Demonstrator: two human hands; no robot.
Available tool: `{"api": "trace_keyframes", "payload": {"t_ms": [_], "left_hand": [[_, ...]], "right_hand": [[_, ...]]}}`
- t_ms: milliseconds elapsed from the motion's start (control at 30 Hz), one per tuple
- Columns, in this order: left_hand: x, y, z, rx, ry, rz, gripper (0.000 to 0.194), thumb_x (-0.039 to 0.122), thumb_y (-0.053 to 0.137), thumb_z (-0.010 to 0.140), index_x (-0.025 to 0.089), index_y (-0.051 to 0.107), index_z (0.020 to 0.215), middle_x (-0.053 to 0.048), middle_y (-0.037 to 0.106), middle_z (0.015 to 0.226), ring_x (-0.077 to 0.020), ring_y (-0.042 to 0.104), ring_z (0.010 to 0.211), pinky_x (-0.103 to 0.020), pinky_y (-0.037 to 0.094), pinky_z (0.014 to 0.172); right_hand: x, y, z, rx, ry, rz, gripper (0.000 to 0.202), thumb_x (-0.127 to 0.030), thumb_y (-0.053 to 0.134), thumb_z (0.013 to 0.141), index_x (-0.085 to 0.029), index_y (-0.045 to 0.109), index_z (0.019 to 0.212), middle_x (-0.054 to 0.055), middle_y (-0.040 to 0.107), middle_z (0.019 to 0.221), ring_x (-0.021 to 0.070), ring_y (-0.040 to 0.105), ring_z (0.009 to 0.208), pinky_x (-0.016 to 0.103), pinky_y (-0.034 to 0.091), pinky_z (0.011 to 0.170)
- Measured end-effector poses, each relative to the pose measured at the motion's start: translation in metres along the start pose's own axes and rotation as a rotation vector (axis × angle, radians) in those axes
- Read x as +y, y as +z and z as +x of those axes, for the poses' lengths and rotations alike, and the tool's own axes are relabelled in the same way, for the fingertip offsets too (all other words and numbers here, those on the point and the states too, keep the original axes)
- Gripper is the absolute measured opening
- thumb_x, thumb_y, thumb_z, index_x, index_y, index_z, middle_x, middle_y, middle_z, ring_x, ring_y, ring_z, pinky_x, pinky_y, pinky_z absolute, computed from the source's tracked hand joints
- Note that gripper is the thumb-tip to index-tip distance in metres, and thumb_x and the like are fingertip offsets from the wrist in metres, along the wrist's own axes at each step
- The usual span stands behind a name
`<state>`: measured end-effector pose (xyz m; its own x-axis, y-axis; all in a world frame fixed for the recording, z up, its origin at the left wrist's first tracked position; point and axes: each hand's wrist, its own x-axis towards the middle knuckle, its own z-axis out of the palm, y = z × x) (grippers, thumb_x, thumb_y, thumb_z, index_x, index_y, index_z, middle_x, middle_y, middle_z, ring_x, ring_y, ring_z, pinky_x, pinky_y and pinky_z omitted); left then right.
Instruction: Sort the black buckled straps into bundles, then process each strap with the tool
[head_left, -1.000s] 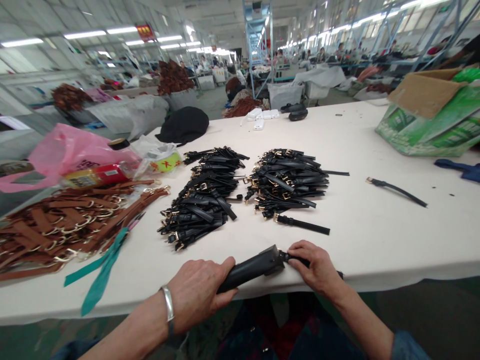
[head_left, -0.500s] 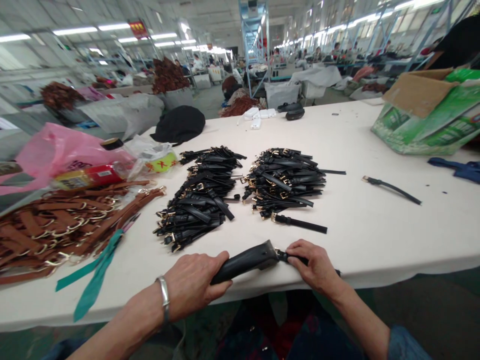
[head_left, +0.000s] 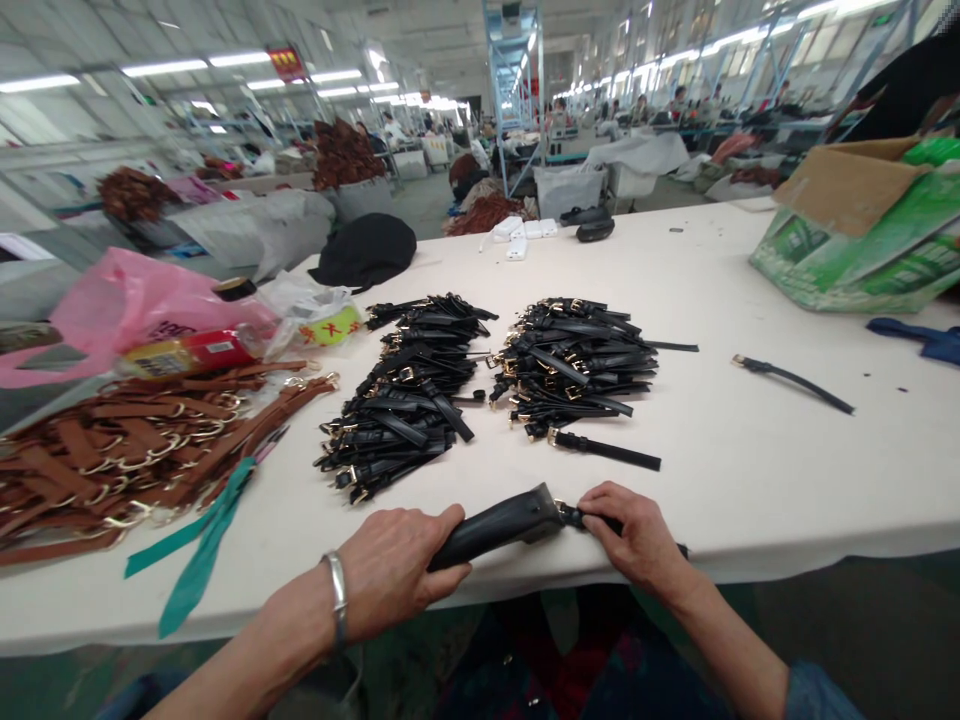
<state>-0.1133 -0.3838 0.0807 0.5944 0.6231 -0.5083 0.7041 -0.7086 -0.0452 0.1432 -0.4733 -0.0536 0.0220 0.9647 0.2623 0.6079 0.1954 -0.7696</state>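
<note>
My left hand [head_left: 397,562], with a silver bangle on its wrist, is closed around a black handheld tool [head_left: 495,527] shaped like a hair clipper. The tool's wide end meets the buckle end of a short black buckle strap [head_left: 571,514]. My right hand [head_left: 632,530] pinches this strap just past the buckle, at the table's front edge, and partly hides it. Beyond my hands lie two heaps of black buckle straps, a left heap [head_left: 405,400] and a right heap [head_left: 581,360]. Another single strap [head_left: 606,449] rests just in front of the right heap.
Brown straps with metal rings [head_left: 165,440] and teal ribbon [head_left: 202,560] cover the table's left side. Behind them are a pink bag [head_left: 127,300] and a black cap [head_left: 364,250]. One loose strap [head_left: 793,383] and a green carton [head_left: 832,255] are on the right.
The whole view has shifted slightly, so everything sits a little further right. The tool and strap stay together, and both hands keep the same grip.
</note>
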Motion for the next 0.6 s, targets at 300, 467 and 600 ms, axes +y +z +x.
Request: {"api": "trace_keyframes", "payload": {"t_ms": [300, 467, 600], "left_hand": [[0.009, 0.012, 0.009, 0.043, 0.025, -0.094, 0.034, 0.047, 0.037, 0.085, 0.022, 0.051, 0.104, -0.008, 0.067, 0.083, -0.0278, 0.064, 0.078, -0.036, 0.046, 0.066], [0.007, 0.022, -0.001, 0.045, -0.029, -0.141, 0.032, 0.047, 0.037, 0.085, 0.022, 0.052, 0.099, -0.008, 0.066, 0.081, -0.027, 0.063, 0.076, -0.035, 0.046, 0.066], [0.009, 0.024, -0.005, 0.053, -0.043, -0.187, 0.032, 0.046, 0.038, 0.085, 0.022, 0.053, 0.099, -0.008, 0.066, 0.081, -0.0261, 0.063, 0.076, -0.033, 0.045, 0.065]], "right_hand": [[0.006, 0.007, -0.002, 0.075, 0.02, 0.01, 0.012, -0.015, 0.055, 0.077, -0.021, 0.065, 0.077, 0.004, 0.065, 0.086, 0.0166, 0.062, 0.08, 0.029, 0.048, 0.076], [0.0, 0.005, 0.001, 0.074, 0.085, -0.028, 0.011, -0.019, 0.05, 0.081, -0.021, 0.054, 0.071, 0.002, 0.059, 0.076, 0.0155, 0.055, 0.071, 0.027, 0.043, 0.068], [0.0, 0.005, 0.004, 0.138, 0.204, 0.013, 0.015, -0.025, 0.045, 0.085, -0.021, 0.053, 0.074, -0.001, 0.056, 0.067, 0.014, 0.052, 0.064, 0.025, 0.04, 0.063]]}}
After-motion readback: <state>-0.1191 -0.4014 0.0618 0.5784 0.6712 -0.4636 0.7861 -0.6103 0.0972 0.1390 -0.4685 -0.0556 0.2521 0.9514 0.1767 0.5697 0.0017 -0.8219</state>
